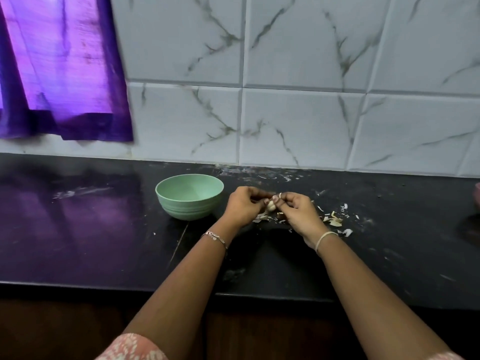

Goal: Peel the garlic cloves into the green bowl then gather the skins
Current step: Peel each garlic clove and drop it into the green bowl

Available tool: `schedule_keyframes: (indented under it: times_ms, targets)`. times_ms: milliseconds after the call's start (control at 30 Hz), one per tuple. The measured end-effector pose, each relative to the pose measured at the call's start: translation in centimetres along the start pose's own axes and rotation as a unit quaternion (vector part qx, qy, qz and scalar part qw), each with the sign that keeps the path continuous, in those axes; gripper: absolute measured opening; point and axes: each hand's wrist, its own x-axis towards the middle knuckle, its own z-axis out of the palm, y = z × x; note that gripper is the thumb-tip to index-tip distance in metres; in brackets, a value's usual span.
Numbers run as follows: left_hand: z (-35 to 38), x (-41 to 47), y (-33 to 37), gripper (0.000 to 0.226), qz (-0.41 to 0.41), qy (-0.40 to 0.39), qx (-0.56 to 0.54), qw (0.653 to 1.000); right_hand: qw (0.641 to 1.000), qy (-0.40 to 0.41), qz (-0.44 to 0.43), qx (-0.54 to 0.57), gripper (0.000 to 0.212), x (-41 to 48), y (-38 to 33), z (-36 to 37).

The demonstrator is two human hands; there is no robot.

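A pale green bowl (189,197) stands on the black counter (104,242), and no cloves show inside it. Just right of the bowl, both hands meet above the counter. My left hand (244,205) and my right hand (298,214) pinch a whitish garlic piece (271,205) between their fingertips. Loose garlic skins (333,220) lie scattered on the counter under and to the right of my right hand, with a few more skins (262,217) below the garlic.
A marble-patterned tile wall (298,100) rises behind the counter. A purple curtain (59,68) hangs at the upper left. Something pinkish (477,196) shows at the far right edge. The counter's front edge (78,284) runs across the lower part of the view.
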Motion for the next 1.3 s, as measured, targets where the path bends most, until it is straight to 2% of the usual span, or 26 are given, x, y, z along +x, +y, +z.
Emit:
schedule_keyframes:
  times_ms: [133, 267, 333, 433, 600, 833, 1100, 1300]
  targets:
    - [0.5, -0.4, -0.9, 0.029, -0.031, -0.035, -0.090, 0.995, 0.995, 0.022, 0.032, 0.089, 0.014, 0.1, 0.2, 0.2]
    - [0.8, -0.4, -0.7, 0.021, -0.031, 0.044, -0.033, 0.998, 0.987, 0.028, 0.049, 0.148, 0.016, -0.1, -0.4, 0.3]
    - [0.8, -0.3, -0.8, 0.016, -0.032, 0.068, -0.056, 0.996, 0.984, 0.012, 0.055, 0.170, 0.021, -0.2, -0.7, 0.2]
    - [0.6, -0.3, -1.2, 0.011, -0.053, 0.065, -0.153, 0.985, 0.992, -0.003, 0.038, 0.124, 0.030, -0.3, -0.5, 0.3]
    - [0.5, -0.2, -1.4, 0.014, -0.087, 0.045, -0.271, 0.958, 0.996, 0.013, 0.011, 0.085, 0.024, -0.4, -0.7, 0.4]
    - [0.8, -0.1, -1.8, 0.017, -0.077, 0.055, -0.258, 0.961, 0.997, 0.014, -0.001, 0.071, 0.024, -0.5, -1.0, 0.6]
    - [0.4, -0.4, -1.4, 0.020, -0.117, 0.024, -0.342, 0.932, 0.998, 0.004, -0.009, 0.058, 0.024, -0.5, -0.9, 0.5]
    - [0.6, -0.6, -0.9, 0.019, -0.109, 0.058, -0.355, 0.927, 0.997, 0.017, -0.011, 0.071, 0.027, -0.2, -0.7, 0.7]
